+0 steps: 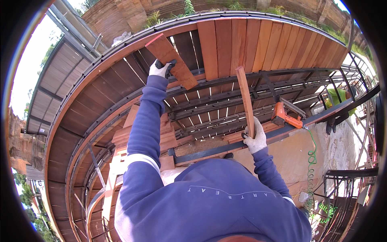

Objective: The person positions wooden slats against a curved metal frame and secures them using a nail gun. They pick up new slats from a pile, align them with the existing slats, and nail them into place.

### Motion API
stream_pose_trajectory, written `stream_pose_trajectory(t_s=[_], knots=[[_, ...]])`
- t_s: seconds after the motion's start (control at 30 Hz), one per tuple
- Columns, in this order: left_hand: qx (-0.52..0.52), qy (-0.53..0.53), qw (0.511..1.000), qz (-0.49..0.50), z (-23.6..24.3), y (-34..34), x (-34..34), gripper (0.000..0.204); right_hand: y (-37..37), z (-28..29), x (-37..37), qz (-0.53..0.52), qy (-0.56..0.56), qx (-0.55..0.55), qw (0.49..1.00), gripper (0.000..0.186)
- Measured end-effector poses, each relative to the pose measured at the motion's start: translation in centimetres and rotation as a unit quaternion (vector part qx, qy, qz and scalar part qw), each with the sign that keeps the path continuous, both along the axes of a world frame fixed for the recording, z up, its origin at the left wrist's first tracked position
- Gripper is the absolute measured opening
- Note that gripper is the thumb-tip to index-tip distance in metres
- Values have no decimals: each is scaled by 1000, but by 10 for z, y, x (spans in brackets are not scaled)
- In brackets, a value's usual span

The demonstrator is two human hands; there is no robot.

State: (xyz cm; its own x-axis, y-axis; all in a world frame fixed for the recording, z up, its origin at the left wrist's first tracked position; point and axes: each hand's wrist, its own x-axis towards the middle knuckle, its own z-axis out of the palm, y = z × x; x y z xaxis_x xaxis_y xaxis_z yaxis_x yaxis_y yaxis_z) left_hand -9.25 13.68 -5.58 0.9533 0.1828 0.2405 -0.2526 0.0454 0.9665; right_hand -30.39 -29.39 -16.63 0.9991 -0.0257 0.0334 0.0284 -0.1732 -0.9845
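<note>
My gloved left hand [161, 68] grips a short, wide reddish board [178, 64] held at a slant over the dark slats, beside a row of fitted reddish boards [225, 48]. My gloved right hand [254, 139] is closed round the lower end of a long narrow wooden strip [244, 97], which points up toward that row. Right of this strip an orange nail gun [282, 115] rests by the dark metal beam, with a coiled green hose [311, 161] hanging from it.
Curved dark metal rails [213, 82] and slatted tiers surround me. Stacked reddish boards [129, 133] lie at left. A person in a green top [338, 97] is at the right among the metal frames. A brick wall [109, 16] runs behind the structure.
</note>
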Motion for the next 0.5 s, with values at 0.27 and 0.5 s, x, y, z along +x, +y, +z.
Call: stream_pose_trajectory(t_s=[0.27, 0.5], knots=[[105, 46, 993, -30, -11, -51, 81, 33, -11, 2, 3, 57, 3, 20, 998, 91], [176, 126, 976, 1, 7, -62, 90, 33, -28, 6, 14, 120, 40, 55, 990, 90]])
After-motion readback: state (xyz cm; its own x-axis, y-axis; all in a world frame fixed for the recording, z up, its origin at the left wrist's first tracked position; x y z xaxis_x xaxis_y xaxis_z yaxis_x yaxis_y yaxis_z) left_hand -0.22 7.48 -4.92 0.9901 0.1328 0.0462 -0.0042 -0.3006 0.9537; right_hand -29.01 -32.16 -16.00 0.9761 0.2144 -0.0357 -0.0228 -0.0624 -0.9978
